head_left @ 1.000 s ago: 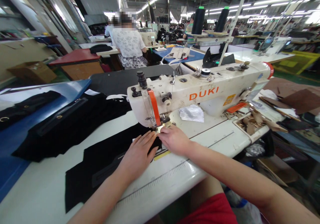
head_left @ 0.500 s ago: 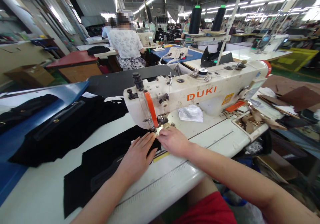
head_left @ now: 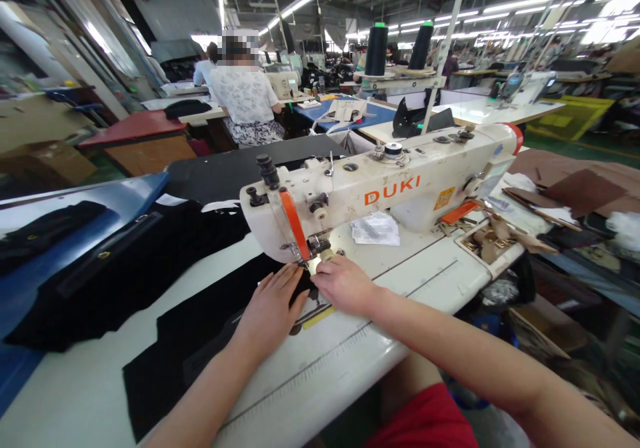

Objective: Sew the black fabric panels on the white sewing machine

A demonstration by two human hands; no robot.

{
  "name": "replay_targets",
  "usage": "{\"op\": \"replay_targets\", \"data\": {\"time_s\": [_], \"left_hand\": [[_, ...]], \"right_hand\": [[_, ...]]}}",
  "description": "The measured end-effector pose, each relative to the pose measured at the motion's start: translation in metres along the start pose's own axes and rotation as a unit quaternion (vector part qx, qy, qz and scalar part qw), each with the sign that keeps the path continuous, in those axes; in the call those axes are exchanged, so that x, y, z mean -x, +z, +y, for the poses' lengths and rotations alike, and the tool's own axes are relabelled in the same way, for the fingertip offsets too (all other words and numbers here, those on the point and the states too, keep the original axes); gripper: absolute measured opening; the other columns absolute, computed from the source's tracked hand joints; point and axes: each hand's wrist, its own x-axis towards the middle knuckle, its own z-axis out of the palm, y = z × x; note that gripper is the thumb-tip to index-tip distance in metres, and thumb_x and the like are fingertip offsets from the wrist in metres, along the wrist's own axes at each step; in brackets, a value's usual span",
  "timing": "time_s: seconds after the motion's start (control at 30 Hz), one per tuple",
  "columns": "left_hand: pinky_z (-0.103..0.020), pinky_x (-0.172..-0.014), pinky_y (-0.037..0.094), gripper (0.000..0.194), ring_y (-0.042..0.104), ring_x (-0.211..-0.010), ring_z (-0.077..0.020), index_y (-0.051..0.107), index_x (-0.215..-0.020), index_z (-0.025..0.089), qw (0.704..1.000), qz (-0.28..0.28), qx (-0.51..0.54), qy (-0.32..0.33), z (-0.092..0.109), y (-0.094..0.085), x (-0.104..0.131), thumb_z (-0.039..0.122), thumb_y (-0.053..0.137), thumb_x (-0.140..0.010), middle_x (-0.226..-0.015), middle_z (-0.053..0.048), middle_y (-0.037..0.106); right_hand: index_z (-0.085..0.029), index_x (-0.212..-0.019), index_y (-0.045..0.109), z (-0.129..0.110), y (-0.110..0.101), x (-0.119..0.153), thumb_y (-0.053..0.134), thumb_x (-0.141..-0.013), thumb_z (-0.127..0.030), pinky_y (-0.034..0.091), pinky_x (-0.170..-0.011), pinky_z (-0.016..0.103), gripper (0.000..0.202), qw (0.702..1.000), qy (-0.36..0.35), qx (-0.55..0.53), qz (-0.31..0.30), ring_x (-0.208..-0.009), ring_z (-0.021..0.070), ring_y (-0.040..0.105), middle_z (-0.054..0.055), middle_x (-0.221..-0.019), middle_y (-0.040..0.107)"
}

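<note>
Compared with a second earlier, the black fabric piece [head_left: 190,341] had slid leftward and nearer along the white desk [head_left: 90,395], so that more of its length trailed toward the near left edge, while both hands had stayed at the needle. At far left a heap of black garments [head_left: 115,268] lay across the blue table [head_left: 135,191] and onto the desk, apart from the fabric piece, with a bare strip of desk between them. The left hand [head_left: 270,308] lay flat on the fabric piece, fingers [head_left: 283,281] straight and close together, pressing down rather than gripping. Its fingertips nearly met those of the right hand [head_left: 345,285], which rested just right of the presser foot with fingers [head_left: 323,271] curled onto the fabric's edge; whether they pinched it could not be told. Above both stood the sewing machine [head_left: 390,181], its head overhanging the hands. Right of the hands the desk ran bare to a ruler strip along the near edge, with crumpled paper [head_left: 375,228] under the machine arm and a recessed tray [head_left: 493,248] of small parts near the right edge.
</note>
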Motion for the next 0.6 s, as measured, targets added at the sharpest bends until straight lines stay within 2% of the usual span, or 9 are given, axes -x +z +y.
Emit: {"op": "replay_targets", "data": {"time_s": [0.1,0.2,0.27,0.37,0.43,0.5,0.6], "left_hand": [[-0.047,-0.107,0.039,0.049,0.047,-0.132,-0.0269,0.052,-0.135,0.010,1.000,-0.003,-0.010,0.003,-0.002,-0.002,0.017,0.036,0.038,-0.095,-0.140,-0.015,0.053],[-0.045,-0.109,0.037,0.048,0.043,-0.135,-0.0235,0.048,-0.138,0.016,1.000,0.002,-0.028,0.014,0.001,-0.012,0.043,0.037,0.038,-0.096,-0.144,-0.010,0.050],[-0.048,-0.112,0.032,0.053,0.036,-0.139,-0.0246,0.044,-0.142,0.017,0.998,0.030,-0.055,0.013,0.006,-0.022,0.063,0.041,0.041,-0.095,-0.148,-0.010,0.045],[-0.054,-0.114,0.026,0.073,0.027,-0.143,-0.0306,0.032,-0.148,0.013,0.991,0.088,-0.102,-0.021,0.010,-0.037,0.095,0.051,0.050,-0.088,-0.153,-0.015,0.035],[-0.052,-0.111,0.033,0.078,0.035,-0.140,-0.0327,0.033,-0.148,0.014,0.989,0.084,-0.112,-0.039,0.006,-0.042,0.122,0.053,0.054,-0.084,-0.152,-0.015,0.038],[-0.046,-0.104,0.043,0.065,0.050,-0.129,-0.0310,0.046,-0.141,0.018,0.992,0.042,-0.104,-0.055,-0.006,-0.042,0.148,0.045,0.053,-0.083,-0.142,-0.012,0.051],[-0.038,-0.095,0.052,0.048,0.065,-0.109,-0.0275,0.063,-0.124,0.021,0.989,-0.021,-0.075,-0.127,-0.041,-0.052,0.176,0.027,0.048,-0.079,-0.121,-0.008,0.068]], "right_hand": [[-0.015,-0.076,0.066,-0.001,-0.001,0.005,0.053,-0.090,-0.015,0.040,-0.073,0.030,0.020,0.999,-0.008,-0.010,0.035,-0.076,0.0188,0.049,0.006,-0.077,0.062],[-0.016,-0.078,0.067,-0.003,-0.002,0.010,0.054,-0.089,-0.014,0.040,-0.074,0.030,0.017,0.997,-0.016,-0.034,0.073,-0.077,0.0189,0.049,0.006,-0.078,0.062],[-0.016,-0.079,0.068,-0.004,-0.002,0.012,0.053,-0.089,-0.014,0.041,-0.074,0.031,0.017,0.995,-0.021,-0.050,0.088,-0.078,0.0193,0.050,0.006,-0.079,0.063],[-0.017,-0.080,0.068,-0.004,-0.002,0.013,0.052,-0.089,-0.013,0.042,-0.074,0.031,0.018,0.993,-0.029,-0.069,0.094,-0.079,0.0195,0.050,0.006,-0.078,0.063],[-0.017,-0.080,0.068,-0.005,-0.002,0.013,0.052,-0.089,-0.013,0.043,-0.074,0.031,0.018,0.993,-0.029,-0.076,0.088,-0.079,0.0197,0.050,0.006,-0.078,0.063],[-0.017,-0.081,0.068,-0.006,-0.001,0.014,0.052,-0.089,-0.013,0.043,-0.075,0.032,0.018,0.993,-0.026,-0.081,0.079,-0.080,0.0198,0.051,0.007,-0.079,0.063],[-0.017,-0.083,0.069,-0.007,-0.001,0.014,0.053,-0.090,-0.013,0.044,-0.076,0.032,0.018,0.993,-0.022,-0.089,0.076,-0.080,0.0199,0.053,0.007,-0.079,0.064]]}}
